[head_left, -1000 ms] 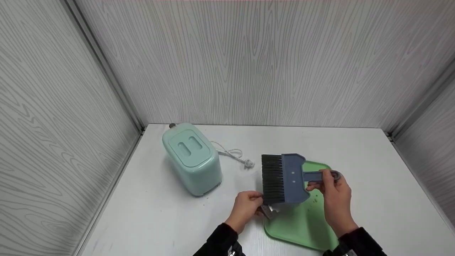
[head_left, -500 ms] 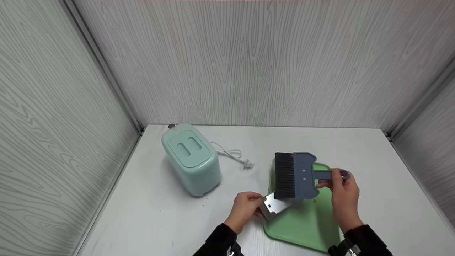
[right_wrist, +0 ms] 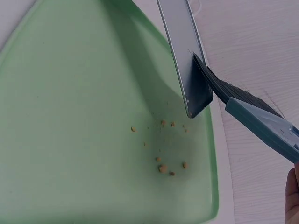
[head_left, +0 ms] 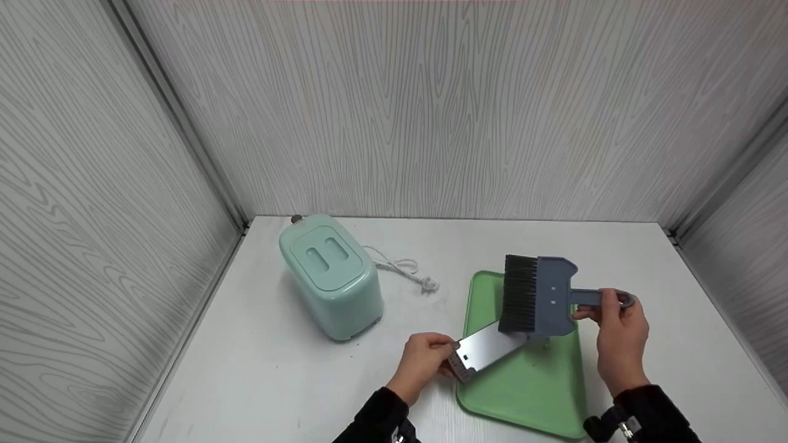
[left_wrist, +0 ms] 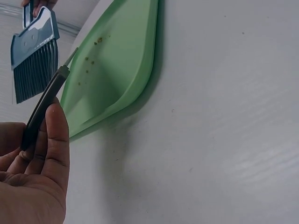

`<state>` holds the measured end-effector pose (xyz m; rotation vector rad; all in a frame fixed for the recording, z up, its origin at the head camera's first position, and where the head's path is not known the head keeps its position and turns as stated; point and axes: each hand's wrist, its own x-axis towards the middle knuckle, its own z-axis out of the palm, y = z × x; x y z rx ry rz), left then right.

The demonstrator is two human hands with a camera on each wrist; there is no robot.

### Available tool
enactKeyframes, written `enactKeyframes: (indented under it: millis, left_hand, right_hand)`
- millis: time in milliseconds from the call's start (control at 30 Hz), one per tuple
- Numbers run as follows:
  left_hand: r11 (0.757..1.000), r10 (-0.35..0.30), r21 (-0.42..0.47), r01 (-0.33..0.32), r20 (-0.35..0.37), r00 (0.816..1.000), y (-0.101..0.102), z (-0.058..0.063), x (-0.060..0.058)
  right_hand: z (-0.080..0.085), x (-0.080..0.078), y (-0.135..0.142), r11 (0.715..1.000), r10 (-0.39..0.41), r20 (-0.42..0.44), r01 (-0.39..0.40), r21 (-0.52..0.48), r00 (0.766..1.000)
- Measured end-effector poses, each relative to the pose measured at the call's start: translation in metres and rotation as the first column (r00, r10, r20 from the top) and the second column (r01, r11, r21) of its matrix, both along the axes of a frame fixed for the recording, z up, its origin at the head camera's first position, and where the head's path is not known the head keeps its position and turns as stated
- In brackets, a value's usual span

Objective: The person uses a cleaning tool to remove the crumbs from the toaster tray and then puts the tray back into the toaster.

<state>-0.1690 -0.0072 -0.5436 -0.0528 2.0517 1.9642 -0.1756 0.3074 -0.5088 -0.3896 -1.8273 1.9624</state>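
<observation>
Green tray (head_left: pixel 523 397): nearer the right edge of the surface (head_left: pixel 240 375), bearing crumbs (right_wrist: pixel 162 168).
Metal crumb tray (head_left: pixel 492 347): over its left edge; a hard brush (head_left: pixel 554 298) flick could scatter crumbs wide.
Left hand (head_left: pixel 422 364): pinches the metal crumb tray's outer end.
Right hand (head_left: pixel 623 339): beyond the green tray's right edge, curled round the brush's handle (head_left: pixel 585 297).

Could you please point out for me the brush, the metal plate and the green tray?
Brush (head_left: pixel 545 296), head view: on its blue body, beside the bristles.
Metal plate (head_left: pixel 491 346), head view: on its flat shiny face.
Green tray (head_left: pixel 523 386), head view: on its bare floor.
</observation>
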Motion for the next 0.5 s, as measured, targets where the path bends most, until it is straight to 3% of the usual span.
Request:
enactKeyframes:
  millis: [500]
  left_hand:
    - [1.000, 0.010, 0.011, -0.010, 0.015, 1.000, -0.001, -0.001, -0.001]
  right_hand:
    - [0.002, -0.005, 0.020, 0.996, -0.087, 0.026, 0.086, 0.025, 0.996]
